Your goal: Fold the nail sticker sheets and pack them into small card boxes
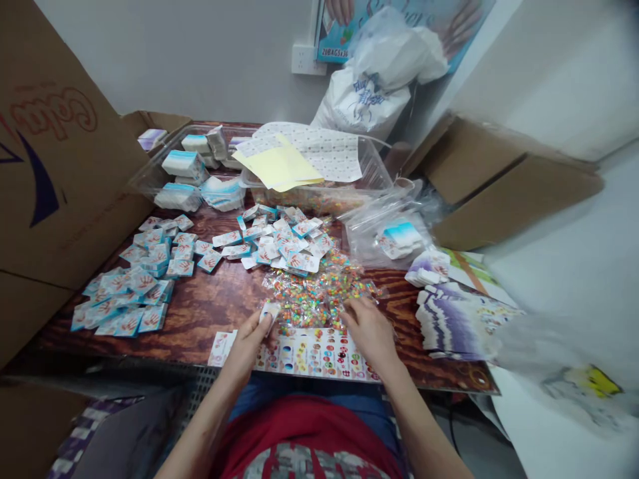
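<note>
Left hand (243, 350) holds card (270, 313); clear tub (372, 166) holds colored pieces (304, 199).

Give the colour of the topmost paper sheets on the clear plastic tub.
The topmost paper sheets are pale yellow, clearest in the head view.

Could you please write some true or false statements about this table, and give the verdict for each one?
1. The left hand pinches a small white and blue card. True.
2. The right hand holds a pair of scissors. False: it touches clear packets of tiny colourful pieces.
3. Stacks of blue and white cards lie on the wood-grain table. True.
4. The yellow sheets lie on the table. False: they lie on a dotted white sheet above a clear plastic bin.
</note>
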`<state>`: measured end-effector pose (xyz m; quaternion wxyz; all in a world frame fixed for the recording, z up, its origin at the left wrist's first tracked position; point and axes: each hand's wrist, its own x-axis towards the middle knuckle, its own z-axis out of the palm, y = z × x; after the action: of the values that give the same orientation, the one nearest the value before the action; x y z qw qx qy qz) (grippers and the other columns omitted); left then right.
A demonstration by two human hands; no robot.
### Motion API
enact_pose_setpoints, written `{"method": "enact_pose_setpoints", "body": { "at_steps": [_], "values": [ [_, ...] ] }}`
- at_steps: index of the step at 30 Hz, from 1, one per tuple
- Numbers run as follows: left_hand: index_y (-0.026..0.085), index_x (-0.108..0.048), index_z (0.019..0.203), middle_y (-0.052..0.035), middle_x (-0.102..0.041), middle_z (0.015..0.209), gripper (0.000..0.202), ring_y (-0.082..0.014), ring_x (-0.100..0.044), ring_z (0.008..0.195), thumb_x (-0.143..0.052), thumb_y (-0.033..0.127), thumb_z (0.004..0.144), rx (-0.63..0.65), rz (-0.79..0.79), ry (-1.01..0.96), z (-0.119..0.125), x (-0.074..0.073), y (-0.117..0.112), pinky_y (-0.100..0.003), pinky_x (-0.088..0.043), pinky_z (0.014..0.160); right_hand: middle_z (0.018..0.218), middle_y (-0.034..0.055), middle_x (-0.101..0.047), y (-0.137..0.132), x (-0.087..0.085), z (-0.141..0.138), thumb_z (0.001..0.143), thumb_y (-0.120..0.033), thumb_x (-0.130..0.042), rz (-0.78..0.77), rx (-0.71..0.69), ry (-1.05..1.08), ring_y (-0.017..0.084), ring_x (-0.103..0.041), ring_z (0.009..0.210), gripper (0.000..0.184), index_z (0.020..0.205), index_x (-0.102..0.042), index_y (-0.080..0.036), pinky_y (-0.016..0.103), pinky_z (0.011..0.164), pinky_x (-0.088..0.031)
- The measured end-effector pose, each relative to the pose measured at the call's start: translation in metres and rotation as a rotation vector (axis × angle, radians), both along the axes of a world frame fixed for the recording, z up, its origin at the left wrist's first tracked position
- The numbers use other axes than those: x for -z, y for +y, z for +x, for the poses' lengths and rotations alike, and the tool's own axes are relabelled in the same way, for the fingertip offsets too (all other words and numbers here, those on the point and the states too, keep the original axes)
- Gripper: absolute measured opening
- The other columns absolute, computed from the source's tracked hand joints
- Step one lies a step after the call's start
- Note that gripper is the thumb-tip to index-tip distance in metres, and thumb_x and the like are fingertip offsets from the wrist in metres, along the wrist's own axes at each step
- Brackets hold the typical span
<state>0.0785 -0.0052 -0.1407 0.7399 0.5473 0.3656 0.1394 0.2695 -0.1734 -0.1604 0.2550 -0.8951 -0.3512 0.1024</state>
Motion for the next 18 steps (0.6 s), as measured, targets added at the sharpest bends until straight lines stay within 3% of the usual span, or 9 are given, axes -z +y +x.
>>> {"method": "enact_pose_setpoints", "body": {
  "at_steps": [2,5,8,11,14,18],
  "values": [
    [0.017,-0.06,0.079,0.0004,-0.059,0.07,0.04,-0.0137,-0.055,0.063,-0.065,0.056,0.078,0.03,-0.019,-0.027,0.003,0.001,-0.002,-0.026,-0.046,0.062,0.098,0.0076,-0.059,0.006,0.004,-0.002,0.082,-0.02,-0.058,-0.016,-0.009,-0.036,0.024,-0.057,0.089,0.004,0.085,-0.059,-0.021,0.033,0.073,-0.043],
    [0.016,-0.06,0.078,-0.0009,-0.061,0.072,0.041,-0.0142,-0.057,0.064,-0.066,0.056,0.078,0.108,-0.044,-0.036,0.003,0.003,-0.003,-0.027,-0.048,0.064,0.085,0.0038,-0.055,0.01,0.01,-0.001,0.077,-0.018,-0.058,0.149,-0.007,0.119,0.021,-0.053,0.078,0.009,0.072,-0.053,-0.022,0.031,0.07,-0.041],
    [0.016,-0.056,0.073,0.0007,-0.059,0.066,0.045,-0.0121,-0.056,0.055,-0.066,0.059,0.077,0.142,-0.052,-0.015,0.003,0.006,-0.004,-0.024,-0.046,0.056,0.069,-0.0004,-0.052,0.008,0.012,0.007,0.075,-0.029,-0.061,0.34,0.051,0.378,0.018,-0.048,0.063,0.016,0.066,-0.049,-0.022,0.029,0.061,-0.038],
    [0.017,-0.052,0.072,0.0026,-0.057,0.06,0.049,-0.0105,-0.052,0.047,-0.065,0.064,0.074,0.162,-0.068,0.013,0.008,0.008,-0.007,-0.022,-0.043,0.048,0.06,-0.0019,-0.051,0.006,0.012,0.015,0.076,-0.045,-0.061,0.39,0.068,0.479,0.016,-0.045,0.055,0.026,0.067,-0.053,-0.022,0.028,0.054,-0.036],
    [0.018,-0.05,0.072,0.0042,-0.054,0.058,0.049,-0.0087,-0.048,0.042,-0.063,0.065,0.075,0.208,-0.024,0.019,0.017,0.007,-0.01,-0.021,-0.04,0.043,0.061,-0.0013,-0.054,0.008,0.009,0.019,0.075,-0.05,-0.063,0.431,0.089,0.505,0.016,-0.047,0.056,0.03,0.069,-0.056,-0.021,0.028,0.055,-0.036],
    [0.019,-0.047,0.07,0.0057,-0.049,0.057,0.046,-0.0074,-0.043,0.041,-0.058,0.063,0.079,0.236,0.068,0.009,0.027,0.006,-0.012,-0.019,-0.037,0.041,0.066,-0.0009,-0.056,0.013,0.0,0.019,0.071,-0.044,-0.069,0.495,0.085,0.565,0.015,-0.049,0.06,0.027,0.069,-0.055,-0.02,0.026,0.057,-0.039]
  ]
}}
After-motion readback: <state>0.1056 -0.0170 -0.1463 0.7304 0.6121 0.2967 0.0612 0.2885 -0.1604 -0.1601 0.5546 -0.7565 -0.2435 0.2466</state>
